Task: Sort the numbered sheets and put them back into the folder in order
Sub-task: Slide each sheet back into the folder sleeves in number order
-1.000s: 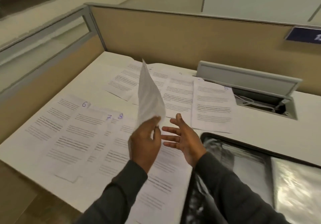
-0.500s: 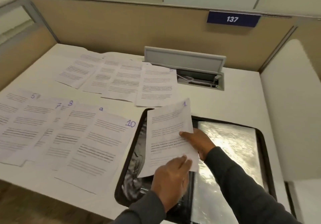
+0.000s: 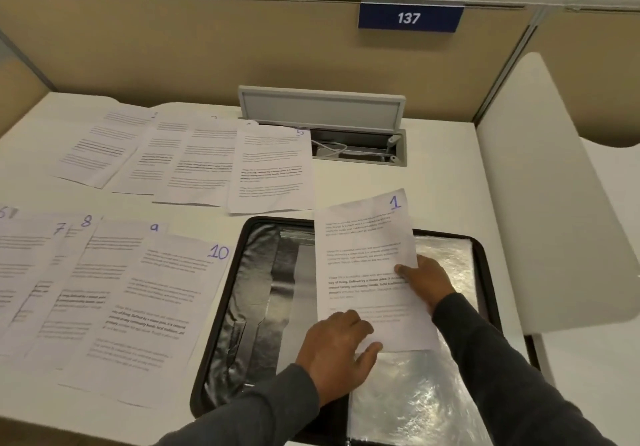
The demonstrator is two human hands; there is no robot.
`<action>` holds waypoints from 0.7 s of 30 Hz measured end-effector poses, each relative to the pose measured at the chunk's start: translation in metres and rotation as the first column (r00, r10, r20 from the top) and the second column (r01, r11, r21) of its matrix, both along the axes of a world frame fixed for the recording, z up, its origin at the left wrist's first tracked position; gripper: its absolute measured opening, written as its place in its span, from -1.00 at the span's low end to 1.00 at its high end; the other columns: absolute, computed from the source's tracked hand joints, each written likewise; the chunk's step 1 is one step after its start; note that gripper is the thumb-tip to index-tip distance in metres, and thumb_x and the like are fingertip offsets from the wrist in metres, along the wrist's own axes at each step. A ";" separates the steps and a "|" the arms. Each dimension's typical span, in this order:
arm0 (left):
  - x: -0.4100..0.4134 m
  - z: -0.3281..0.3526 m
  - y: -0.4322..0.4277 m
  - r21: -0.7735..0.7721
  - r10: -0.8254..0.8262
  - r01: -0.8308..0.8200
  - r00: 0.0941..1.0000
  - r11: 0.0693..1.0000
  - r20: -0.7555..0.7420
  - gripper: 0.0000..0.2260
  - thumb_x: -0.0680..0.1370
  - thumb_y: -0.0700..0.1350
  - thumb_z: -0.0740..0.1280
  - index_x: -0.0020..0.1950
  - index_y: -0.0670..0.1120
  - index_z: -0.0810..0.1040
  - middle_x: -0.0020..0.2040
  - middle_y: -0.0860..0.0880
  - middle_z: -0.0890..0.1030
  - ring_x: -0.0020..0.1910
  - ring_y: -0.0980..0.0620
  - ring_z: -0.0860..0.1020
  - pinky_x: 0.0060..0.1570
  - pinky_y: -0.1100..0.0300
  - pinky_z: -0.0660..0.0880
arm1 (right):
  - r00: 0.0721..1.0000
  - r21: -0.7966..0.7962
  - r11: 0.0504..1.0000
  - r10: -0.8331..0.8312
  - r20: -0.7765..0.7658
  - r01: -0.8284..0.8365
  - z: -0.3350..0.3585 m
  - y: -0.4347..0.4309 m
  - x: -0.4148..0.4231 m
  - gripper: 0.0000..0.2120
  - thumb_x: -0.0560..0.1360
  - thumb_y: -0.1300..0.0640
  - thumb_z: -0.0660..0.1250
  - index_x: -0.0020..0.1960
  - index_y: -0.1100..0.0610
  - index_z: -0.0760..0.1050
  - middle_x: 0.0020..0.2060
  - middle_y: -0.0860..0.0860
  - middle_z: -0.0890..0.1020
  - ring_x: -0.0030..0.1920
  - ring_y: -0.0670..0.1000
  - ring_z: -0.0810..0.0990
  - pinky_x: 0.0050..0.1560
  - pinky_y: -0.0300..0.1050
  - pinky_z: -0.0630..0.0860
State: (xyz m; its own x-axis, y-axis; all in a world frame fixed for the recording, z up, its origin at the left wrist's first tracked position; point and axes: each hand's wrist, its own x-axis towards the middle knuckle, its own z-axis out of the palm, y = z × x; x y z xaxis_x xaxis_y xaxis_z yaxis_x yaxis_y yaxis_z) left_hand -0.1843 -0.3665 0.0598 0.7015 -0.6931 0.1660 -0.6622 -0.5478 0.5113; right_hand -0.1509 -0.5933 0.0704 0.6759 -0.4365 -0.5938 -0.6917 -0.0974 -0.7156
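An open black folder (image 3: 221, 341) with shiny plastic sleeves lies on the desk at lower right. The sheet marked 1 (image 3: 367, 265) is held over its middle, tilted slightly. My left hand (image 3: 337, 352) pinches the sheet's bottom edge. My right hand (image 3: 424, 281) grips its right edge, thumb on top. A back row of sheets ends with the sheet marked 5 (image 3: 272, 168). A nearer row on the left shows 6, 7, 8, 9 and the sheet marked 10 (image 3: 162, 307), overlapping one another.
A grey cable hatch (image 3: 322, 113) stands open at the back of the white desk (image 3: 443, 175). Beige partition walls enclose the desk; a blue plate reading 137 (image 3: 410, 18) hangs on the rear one. A white rounded panel (image 3: 540, 203) stands at the right.
The sheet was lifted upright in my left hand over the left rows, then carried right to the folder. Now both hands hold it flatter and further right over the folder.
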 end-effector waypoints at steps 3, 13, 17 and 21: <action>0.015 -0.008 -0.018 0.018 0.020 -0.019 0.999 1.000 -0.028 -0.75 0.52 0.14 0.30 -0.02 0.01 0.63 -0.14 0.09 0.60 -0.20 0.09 0.58 -0.30 0.18 0.57 | 0.999 -0.116 0.993 -0.022 0.042 0.026 0.001 -0.023 0.003 -0.74 0.61 0.14 0.32 0.27 0.18 0.57 0.09 0.12 0.68 0.01 0.13 0.65 0.07 0.01 0.59; 0.096 -0.011 -0.103 0.219 0.002 -0.002 1.000 0.976 0.000 -0.62 0.54 -0.02 0.32 0.30 -0.14 0.50 0.21 -0.15 0.53 0.17 -0.18 0.49 0.13 -0.07 0.47 | 0.933 -0.388 0.884 -0.127 0.338 0.261 0.058 -0.098 0.026 -0.70 0.64 0.11 0.25 0.31 0.19 0.55 0.18 0.15 0.65 0.05 0.10 0.57 0.07 -0.15 0.43; 0.123 -0.012 -0.130 0.369 -0.042 0.058 0.998 0.928 -0.050 -0.41 0.57 0.04 0.29 0.55 -0.10 0.20 0.49 -0.13 0.29 0.44 -0.14 0.27 0.39 -0.04 0.27 | 0.859 -0.327 0.877 -0.163 0.484 0.351 0.076 -0.115 0.036 -0.72 0.63 0.09 0.27 0.28 0.17 0.55 0.11 0.07 0.66 0.08 0.10 0.62 0.13 -0.04 0.55; 0.136 -0.015 -0.146 0.387 -0.012 0.042 0.997 0.921 -0.079 -0.49 0.57 0.06 0.30 0.46 -0.09 0.33 0.34 -0.10 0.40 0.30 -0.12 0.37 0.27 -0.01 0.32 | 0.781 -0.198 0.889 -0.234 0.579 0.413 0.087 -0.120 0.047 -0.78 0.63 0.12 0.28 0.23 0.15 0.55 0.04 -0.01 0.64 0.03 0.04 0.64 -0.01 -0.14 0.58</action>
